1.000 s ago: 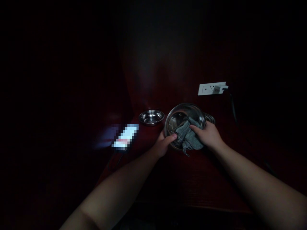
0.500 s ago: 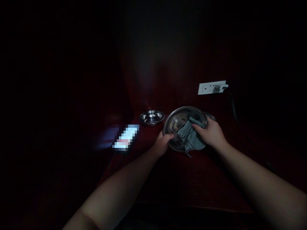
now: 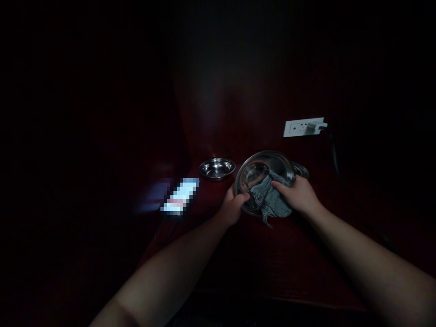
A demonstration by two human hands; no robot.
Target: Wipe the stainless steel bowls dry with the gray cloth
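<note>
A shiny steel bowl (image 3: 259,167) is tilted toward me above a dark red wooden table (image 3: 279,268). My left hand (image 3: 232,207) grips its near left rim, fingers curled over the edge. My right hand (image 3: 299,195) presses a grey knitted cloth (image 3: 269,200) into the bowl's inside and over its near rim; a corner of the cloth hangs down below the bowl.
A second small steel bowl (image 3: 217,167) stands on the table to the left. Another steel rim (image 3: 301,170) shows behind the held bowl. A lit phone screen (image 3: 179,195) lies at the left. A white wall socket (image 3: 304,127) holds a plug with a dark cable. The room is very dark.
The bowl has tipped slightly and the cloth has shifted inside it under my right hand. My left hand's grip on the rim has moved a little.
</note>
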